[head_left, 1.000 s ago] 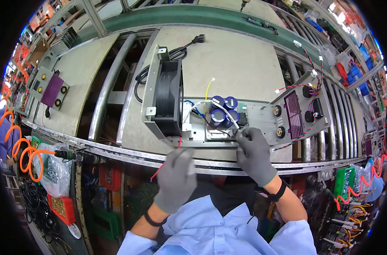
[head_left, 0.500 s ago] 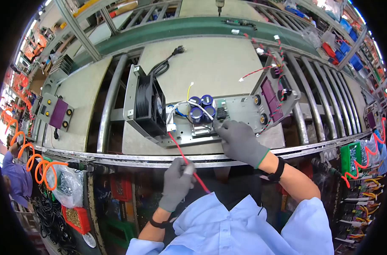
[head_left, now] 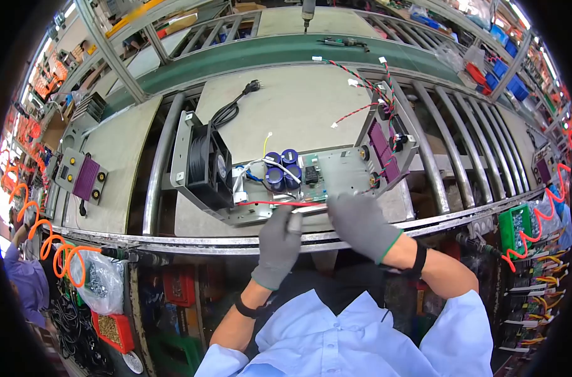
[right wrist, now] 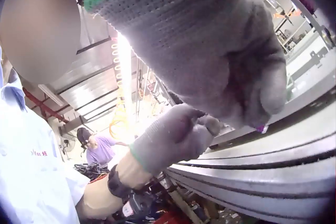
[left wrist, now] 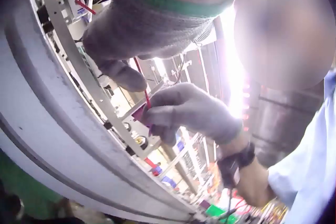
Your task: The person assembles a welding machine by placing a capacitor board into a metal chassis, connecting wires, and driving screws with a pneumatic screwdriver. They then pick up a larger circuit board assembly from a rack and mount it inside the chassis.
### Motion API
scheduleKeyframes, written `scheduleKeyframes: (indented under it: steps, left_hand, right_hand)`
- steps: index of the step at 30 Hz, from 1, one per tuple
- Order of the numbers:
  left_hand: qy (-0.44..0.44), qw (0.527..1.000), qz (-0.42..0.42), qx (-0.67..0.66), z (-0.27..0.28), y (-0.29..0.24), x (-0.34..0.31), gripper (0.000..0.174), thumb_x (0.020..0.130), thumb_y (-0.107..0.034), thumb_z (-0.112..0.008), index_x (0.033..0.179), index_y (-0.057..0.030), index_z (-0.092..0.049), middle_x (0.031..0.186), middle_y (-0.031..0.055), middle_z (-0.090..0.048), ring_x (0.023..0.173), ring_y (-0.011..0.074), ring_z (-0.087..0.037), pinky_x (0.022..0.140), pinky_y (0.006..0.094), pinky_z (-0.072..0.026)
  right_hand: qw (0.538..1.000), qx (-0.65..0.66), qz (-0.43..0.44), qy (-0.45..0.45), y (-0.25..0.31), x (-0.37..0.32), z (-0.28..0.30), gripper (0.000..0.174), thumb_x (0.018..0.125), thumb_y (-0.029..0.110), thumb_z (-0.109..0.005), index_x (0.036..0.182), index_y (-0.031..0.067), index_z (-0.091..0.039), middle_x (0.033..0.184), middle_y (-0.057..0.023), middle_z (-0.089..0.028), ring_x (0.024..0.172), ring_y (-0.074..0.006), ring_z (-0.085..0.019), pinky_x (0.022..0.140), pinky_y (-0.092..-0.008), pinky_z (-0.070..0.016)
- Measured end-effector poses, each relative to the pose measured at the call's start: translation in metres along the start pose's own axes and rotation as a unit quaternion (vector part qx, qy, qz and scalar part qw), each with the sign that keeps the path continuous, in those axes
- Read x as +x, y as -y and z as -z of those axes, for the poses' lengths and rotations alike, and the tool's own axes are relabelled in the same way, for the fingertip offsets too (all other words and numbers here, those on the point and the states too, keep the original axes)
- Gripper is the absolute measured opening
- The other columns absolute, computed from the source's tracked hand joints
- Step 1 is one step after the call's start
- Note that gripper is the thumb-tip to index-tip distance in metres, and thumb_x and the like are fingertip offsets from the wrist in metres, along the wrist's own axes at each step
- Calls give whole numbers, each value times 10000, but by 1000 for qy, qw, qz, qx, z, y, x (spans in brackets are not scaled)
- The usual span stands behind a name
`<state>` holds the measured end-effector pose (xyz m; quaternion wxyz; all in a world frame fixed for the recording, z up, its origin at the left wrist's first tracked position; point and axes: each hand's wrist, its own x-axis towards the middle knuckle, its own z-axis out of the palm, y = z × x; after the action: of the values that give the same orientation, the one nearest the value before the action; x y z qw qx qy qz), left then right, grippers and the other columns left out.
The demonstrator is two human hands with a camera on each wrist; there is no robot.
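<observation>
A red wire runs from a white connector block beside the black fan across the front of a metal chassis. My gloved right hand pinches the wire's far part; in the left wrist view, thumb and fingers of that right hand close round it. My gloved left hand is just below the wire, fingers relaxed with the tips close to it. Purple capacitors, a white cable and a yellow wire sit behind on the circuit board. The wire's tip is mostly hidden by the right hand.
The chassis rests on a pale board over conveyor rollers. A metal rail edges the front. A black power plug lies behind the fan. Twisted wires rise by the purple end panel. A red bin stands lower left.
The left hand has lifted from below the rail, bringing the red wire up along the chassis front. The right hand has left the capacitors and taken hold of the wire.
</observation>
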<state>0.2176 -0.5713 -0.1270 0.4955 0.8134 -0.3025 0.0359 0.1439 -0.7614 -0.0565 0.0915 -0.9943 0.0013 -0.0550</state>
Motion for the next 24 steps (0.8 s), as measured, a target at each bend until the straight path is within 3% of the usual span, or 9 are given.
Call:
scheduleKeyframes:
  steps: [1, 4, 5, 10, 16, 24]
  left_hand:
    - [-91, 980, -162, 72, -9, 3, 8, 375, 938, -168, -670, 1309, -128, -627, 842, 107, -645, 612, 214, -658, 499, 350, -521]
    - [5, 959, -106, 264, -8, -15, 5, 508, 945, -160, -658, 1442, -116, -563, 747, 85, -610, 563, 253, -607, 513, 381, -496]
    - [1, 946, -100, 309, -12, -11, 6, 563, 924, -171, -674, 1469, -144, -539, 667, 64, -547, 519, 233, -583, 474, 394, -471]
    - [1, 945, -91, 316, -18, -12, 8, 599, 913, -205, -683, 1484, -136, -516, 592, 37, -528, 468, 212, -556, 433, 385, -441]
    - [8, 953, -96, 287, -28, -2, 8, 630, 905, -192, -674, 1500, -119, -480, 586, 19, -534, 477, 206, -565, 439, 380, -451]
    - [21, 959, -108, 262, -25, 5, 6, 674, 895, -175, -671, 1530, -146, -447, 654, 42, -568, 541, 220, -602, 471, 386, -481]
  right_hand:
    - [999, -26, -11, -32, -6, 12, 0, 61, 877, 102, -622, 868, 49, -650, 766, -158, -671, 738, -374, -702, 697, -455, -571]
    - [991, 69, -6, -118, -26, 40, 1, 88, 908, 106, -622, 916, 26, -657, 770, -190, -675, 767, -393, -704, 713, -459, -567]
    - [987, 102, -1, -122, -31, 47, -4, 93, 922, 104, -621, 926, 20, -659, 774, -185, -677, 742, -374, -697, 689, -449, -554]
    - [965, 240, -42, -97, -45, 64, -25, 137, 966, 120, -645, 993, -11, -676, 772, -159, -689, 677, -263, -685, 628, -389, -515]
    - [952, 288, -78, -68, -48, 64, -31, 164, 981, 146, -652, 1012, -7, -699, 728, -147, -672, 654, -200, -675, 614, -360, -509]
    - [989, 128, -70, -36, -38, 67, -8, 185, 950, 191, -665, 982, 19, -726, 823, -184, -702, 750, -348, -693, 675, -428, -525]
